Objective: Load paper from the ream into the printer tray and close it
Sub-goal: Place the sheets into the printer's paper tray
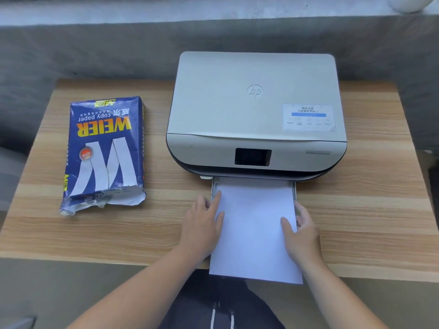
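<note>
A white paper stack (255, 229) lies between the hands, far end in the printer tray (295, 189), near end overhanging the desk (368, 210). Left hand (202, 224) and right hand (300, 231) grip its side edges, fingers curled. The torn ream (105, 150) lies well left.

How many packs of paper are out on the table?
1. A blue ream lies on the table's left side, its near end torn open. Separately, a loose white stack sits in the printer's pulled-out tray, between both hands.
</note>
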`<move>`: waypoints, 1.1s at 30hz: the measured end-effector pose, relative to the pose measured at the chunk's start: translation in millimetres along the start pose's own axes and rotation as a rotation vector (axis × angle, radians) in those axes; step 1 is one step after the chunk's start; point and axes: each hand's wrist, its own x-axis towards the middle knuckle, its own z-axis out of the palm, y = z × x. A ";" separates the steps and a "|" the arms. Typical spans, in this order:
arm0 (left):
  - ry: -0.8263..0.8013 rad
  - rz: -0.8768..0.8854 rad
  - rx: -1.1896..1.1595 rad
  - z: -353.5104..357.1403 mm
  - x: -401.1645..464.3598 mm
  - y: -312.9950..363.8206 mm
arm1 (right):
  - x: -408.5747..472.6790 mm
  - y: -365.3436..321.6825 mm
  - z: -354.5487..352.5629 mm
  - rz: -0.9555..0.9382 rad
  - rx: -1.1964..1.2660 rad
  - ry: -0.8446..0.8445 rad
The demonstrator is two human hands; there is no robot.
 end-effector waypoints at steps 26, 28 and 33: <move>-0.042 0.081 0.087 3.9 1.3 -12.9 | 48.2 -30.9 27.9 -0.093 -0.144 0.368; -0.043 0.085 0.101 3.9 3.3 -13.3 | 44.2 -30.4 23.2 -0.102 -0.174 0.368; -0.027 0.088 0.105 5.4 5.3 -13.1 | 32.8 -17.8 16.9 -0.131 -0.165 0.342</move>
